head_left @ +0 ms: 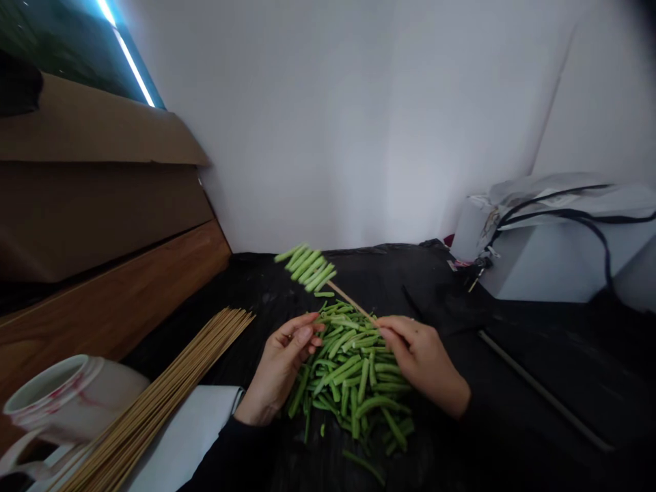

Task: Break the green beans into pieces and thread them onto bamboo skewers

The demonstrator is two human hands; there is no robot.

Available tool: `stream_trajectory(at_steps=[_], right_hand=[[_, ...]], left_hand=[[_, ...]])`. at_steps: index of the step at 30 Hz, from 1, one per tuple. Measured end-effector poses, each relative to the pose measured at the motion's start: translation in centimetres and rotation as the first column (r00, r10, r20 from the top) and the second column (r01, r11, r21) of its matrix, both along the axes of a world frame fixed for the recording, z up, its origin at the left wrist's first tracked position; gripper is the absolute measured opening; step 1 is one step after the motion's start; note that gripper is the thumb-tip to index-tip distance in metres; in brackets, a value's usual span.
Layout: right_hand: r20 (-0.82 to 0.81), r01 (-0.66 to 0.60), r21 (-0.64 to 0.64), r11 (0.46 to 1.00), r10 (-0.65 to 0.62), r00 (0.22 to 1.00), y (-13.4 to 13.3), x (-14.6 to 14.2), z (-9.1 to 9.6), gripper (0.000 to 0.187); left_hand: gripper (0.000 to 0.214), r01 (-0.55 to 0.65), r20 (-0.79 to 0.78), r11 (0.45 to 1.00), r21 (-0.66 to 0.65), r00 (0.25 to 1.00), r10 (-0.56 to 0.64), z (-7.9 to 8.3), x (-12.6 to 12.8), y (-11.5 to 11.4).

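Note:
My right hand (423, 359) grips the lower end of a wooden skewer (353, 303), which slants up and to the left. Several cut green bean pieces (307, 266) are threaded side by side across its far end. Over the left edge of a heap of cut green beans (353, 372) is my left hand (287, 362), thumb and fingers closed together. Whatever is between those fingertips, if anything, I cannot make out. The heap lies on a black plastic covering (266, 301), between and beneath both hands.
On the left a bundle of bare skewers (169, 393) lies over a white sheet (205, 417), beside a white mug (76, 400). A cardboard box (102, 198) stands behind them. To the right are a thin dark rod (543, 389) and a white box (553, 256) with black cables.

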State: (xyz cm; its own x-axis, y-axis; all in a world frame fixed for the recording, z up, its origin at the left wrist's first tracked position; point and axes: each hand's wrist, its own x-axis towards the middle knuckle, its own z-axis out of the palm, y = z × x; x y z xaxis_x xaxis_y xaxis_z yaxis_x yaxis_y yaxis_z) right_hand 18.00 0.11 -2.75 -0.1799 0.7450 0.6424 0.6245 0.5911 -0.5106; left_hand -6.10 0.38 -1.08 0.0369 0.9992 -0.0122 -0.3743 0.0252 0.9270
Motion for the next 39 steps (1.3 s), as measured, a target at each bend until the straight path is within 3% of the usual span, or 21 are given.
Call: stream_trajectory(at_steps=[4, 8, 12, 20, 29, 39], right_hand=[[0.019, 0.282, -0.049, 0.958, -0.281, 0.959, 2.8, 3.3, -0.6, 0.026], [0.25, 0.6, -0.144, 0.787, -0.558, 0.791, 4.8, 6.6, -1.2, 0.026], [0.325, 0.701, -0.174, 0.692, -0.631, 0.704, 5.5, 8.6, -2.0, 0.027], [0.452, 0.765, -0.253, 0.593, -0.626, 0.635, 6.1, 9.8, -3.9, 0.026], [0.518, 0.778, -0.264, 0.571, -0.596, 0.613, 6.0, 9.8, -4.0, 0.025], [0.578, 0.724, -0.166, 0.669, -0.529, 0.622, 5.5, 8.3, -3.5, 0.028]], left_hand=[[0.033, -0.03, 0.009, 0.998, -0.058, 0.999, 0.031, 0.0, -0.3, 0.3], [0.034, -0.057, -0.013, 0.992, -0.115, 0.998, 0.056, -0.3, -0.4, 0.7], [0.036, -0.053, -0.039, 0.989, -0.139, 0.998, 0.049, -0.5, -0.4, 0.9], [0.04, -0.043, -0.067, 0.987, -0.155, 0.997, 0.033, -0.3, -0.3, 0.6], [0.038, -0.039, -0.074, 0.987, -0.157, 0.997, 0.028, -0.4, -0.3, 0.7], [0.035, -0.056, -0.147, 0.993, -0.106, 0.988, 0.04, -0.7, -0.4, 0.6]])
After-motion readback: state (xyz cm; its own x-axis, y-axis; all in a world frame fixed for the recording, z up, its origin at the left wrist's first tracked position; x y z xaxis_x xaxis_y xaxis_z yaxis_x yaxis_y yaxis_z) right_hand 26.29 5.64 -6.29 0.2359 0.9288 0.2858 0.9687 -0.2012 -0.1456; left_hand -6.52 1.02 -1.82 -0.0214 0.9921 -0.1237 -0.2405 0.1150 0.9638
